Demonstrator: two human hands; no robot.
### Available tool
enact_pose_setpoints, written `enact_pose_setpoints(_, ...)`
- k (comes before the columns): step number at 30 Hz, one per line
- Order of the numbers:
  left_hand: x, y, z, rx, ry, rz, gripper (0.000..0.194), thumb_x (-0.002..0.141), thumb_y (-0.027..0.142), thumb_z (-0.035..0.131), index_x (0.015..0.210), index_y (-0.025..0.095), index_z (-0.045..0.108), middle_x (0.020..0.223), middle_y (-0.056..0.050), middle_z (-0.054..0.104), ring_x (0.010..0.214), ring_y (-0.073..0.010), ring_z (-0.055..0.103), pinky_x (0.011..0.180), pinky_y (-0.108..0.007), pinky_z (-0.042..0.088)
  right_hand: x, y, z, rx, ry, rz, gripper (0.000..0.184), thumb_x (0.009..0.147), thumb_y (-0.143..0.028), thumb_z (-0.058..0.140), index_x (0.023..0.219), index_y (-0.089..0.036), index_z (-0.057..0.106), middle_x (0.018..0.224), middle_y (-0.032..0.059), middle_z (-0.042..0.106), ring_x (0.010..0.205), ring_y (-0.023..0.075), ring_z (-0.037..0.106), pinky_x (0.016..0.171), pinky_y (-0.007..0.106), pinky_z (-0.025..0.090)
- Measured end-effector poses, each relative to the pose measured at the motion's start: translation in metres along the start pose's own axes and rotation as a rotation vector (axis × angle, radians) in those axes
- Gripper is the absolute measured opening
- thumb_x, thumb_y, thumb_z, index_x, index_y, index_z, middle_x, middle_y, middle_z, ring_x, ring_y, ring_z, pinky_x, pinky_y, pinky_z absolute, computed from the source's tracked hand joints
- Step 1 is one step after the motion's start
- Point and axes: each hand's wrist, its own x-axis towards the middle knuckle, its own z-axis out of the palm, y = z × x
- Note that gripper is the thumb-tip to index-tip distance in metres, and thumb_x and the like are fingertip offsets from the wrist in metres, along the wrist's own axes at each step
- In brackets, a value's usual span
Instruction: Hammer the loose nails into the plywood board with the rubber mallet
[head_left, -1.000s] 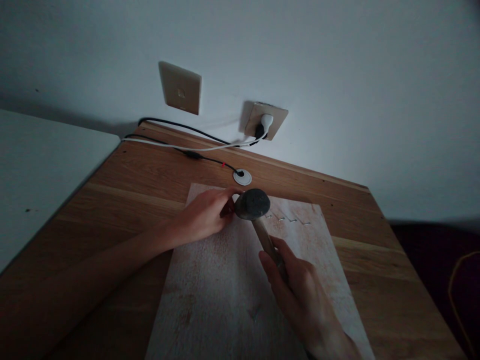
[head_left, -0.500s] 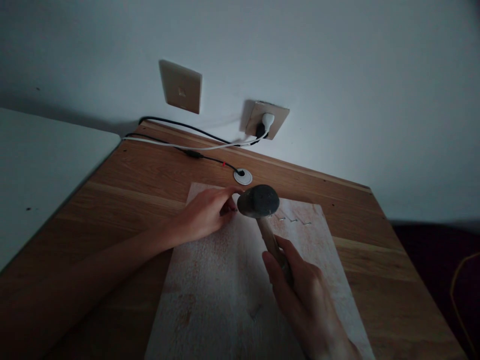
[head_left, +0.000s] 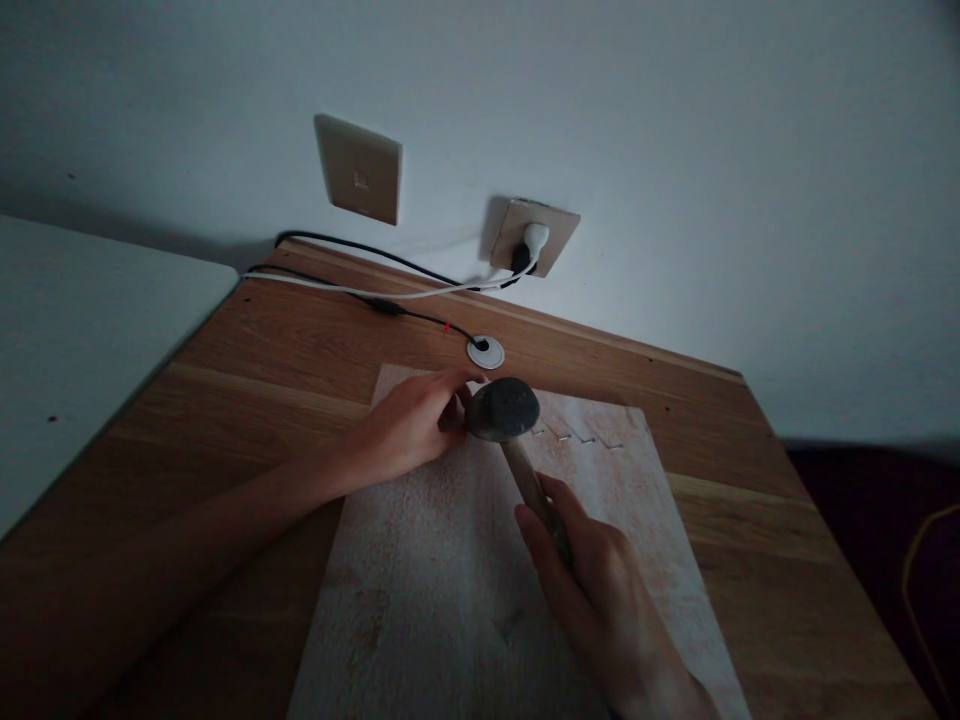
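Observation:
A pale, worn wooden board (head_left: 450,590) lies on a brown wooden table (head_left: 247,370). My right hand (head_left: 592,590) is closed round the wooden handle of a hammer (head_left: 504,410), whose dark round head hangs just over the board's far part. My left hand (head_left: 409,425) rests on the board beside the hammer head, fingertips pinched together on something too small and too hidden to make out. A short row of nails (head_left: 577,437) stands in the board to the right of the hammer head.
A black cable and a white cable (head_left: 360,292) run along the table's back edge to a wall socket (head_left: 531,238). A white cable grommet (head_left: 485,351) sits in the table behind the board. A beige wall plate (head_left: 360,170) is on the wall, and a white surface (head_left: 67,320) adjoins the table's left side.
The hammer head rose and shifted right half a second ago, then came back down and left beside my left fingertips. My left hand stayed in place.

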Motion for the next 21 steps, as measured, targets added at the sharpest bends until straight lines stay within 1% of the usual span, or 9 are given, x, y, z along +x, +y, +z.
enact_pose_setpoints(3, 0.000, 0.001, 0.000, -0.004, 0.006, -0.006, 0.053, 0.082, 0.000, 0.072, 0.131, 0.020, 0.068, 0.099, -0.002, 0.082, 0.091, -0.0187, 0.077, 0.081, -0.028, 0.057, -0.001, 0.000, 0.000, 0.002, 0.002, 0.004, 0.033, 0.114, -0.040, 0.045, 0.121, -0.014, 0.064, 0.065, -0.0026, 0.067, 0.049, 0.0144, 0.063, 0.048, 0.027, 0.045)
enact_pose_setpoints(5, 0.001, 0.001, -0.001, -0.019, 0.001, -0.009, 0.051, 0.083, 0.000, 0.071, 0.130, 0.019, 0.068, 0.091, 0.000, 0.080, 0.083, -0.0162, 0.075, 0.077, -0.026, 0.056, -0.004, -0.003, -0.001, 0.002, -0.002, 0.021, 0.033, 0.114, -0.041, 0.045, 0.122, -0.016, 0.065, 0.062, -0.0052, 0.062, 0.047, 0.0137, 0.058, 0.046, 0.027, 0.041)
enact_pose_setpoints(7, 0.001, 0.001, -0.002, -0.039, -0.007, -0.009, 0.050, 0.084, 0.000, 0.071, 0.129, 0.020, 0.068, 0.088, 0.002, 0.079, 0.078, -0.0145, 0.074, 0.074, -0.025, 0.055, -0.007, -0.007, -0.003, 0.011, 0.012, 0.056, 0.034, 0.114, -0.043, 0.046, 0.125, -0.017, 0.065, 0.061, -0.0067, 0.058, 0.046, 0.0132, 0.054, 0.044, 0.028, 0.037)
enact_pose_setpoints(9, 0.001, 0.001, -0.002, -0.047, -0.012, -0.011, 0.049, 0.084, 0.000, 0.072, 0.129, 0.020, 0.069, 0.088, 0.002, 0.079, 0.077, -0.0140, 0.074, 0.074, -0.024, 0.055, -0.009, -0.011, -0.004, 0.023, 0.037, 0.089, 0.035, 0.113, -0.044, 0.047, 0.126, -0.018, 0.065, 0.060, -0.0072, 0.056, 0.046, 0.0130, 0.051, 0.044, 0.029, 0.035)
enact_pose_setpoints(11, 0.000, 0.000, -0.002, -0.048, -0.008, -0.005, 0.050, 0.084, 0.000, 0.073, 0.129, 0.019, 0.069, 0.088, 0.002, 0.079, 0.078, -0.0142, 0.074, 0.074, -0.024, 0.056, -0.009, -0.013, -0.005, 0.027, 0.052, 0.110, 0.035, 0.113, -0.045, 0.047, 0.126, -0.018, 0.066, 0.061, -0.0072, 0.056, 0.046, 0.0131, 0.051, 0.045, 0.029, 0.036)
enact_pose_setpoints(16, 0.002, 0.002, -0.003, -0.057, -0.006, 0.030, 0.048, 0.083, -0.003, 0.068, 0.126, 0.019, 0.072, 0.091, 0.000, 0.080, 0.079, -0.0147, 0.074, 0.075, -0.025, 0.056, -0.006, -0.005, -0.002, 0.005, -0.017, 0.089, 0.039, 0.114, -0.045, 0.045, 0.129, -0.016, 0.066, 0.063, -0.0041, 0.062, 0.050, 0.0154, 0.060, 0.049, 0.029, 0.044)
enact_pose_setpoints(19, 0.003, 0.003, -0.003, -0.043, -0.006, 0.032, 0.050, 0.083, -0.002, 0.066, 0.127, 0.020, 0.073, 0.096, -0.002, 0.082, 0.083, -0.0163, 0.076, 0.077, -0.026, 0.057, -0.006, -0.002, -0.001, -0.001, -0.030, 0.091, 0.041, 0.114, -0.046, 0.045, 0.131, -0.015, 0.064, 0.064, -0.0036, 0.063, 0.050, 0.0156, 0.060, 0.049, 0.029, 0.044)
enact_pose_setpoints(21, 0.002, 0.002, -0.003, -0.040, -0.008, 0.030, 0.052, 0.083, -0.002, 0.066, 0.129, 0.021, 0.072, 0.097, -0.002, 0.081, 0.084, -0.0167, 0.076, 0.077, -0.027, 0.057, -0.007, -0.003, -0.002, 0.009, -0.016, 0.092, 0.041, 0.114, -0.047, 0.045, 0.131, -0.015, 0.064, 0.065, -0.0036, 0.063, 0.050, 0.0150, 0.059, 0.048, 0.029, 0.042)
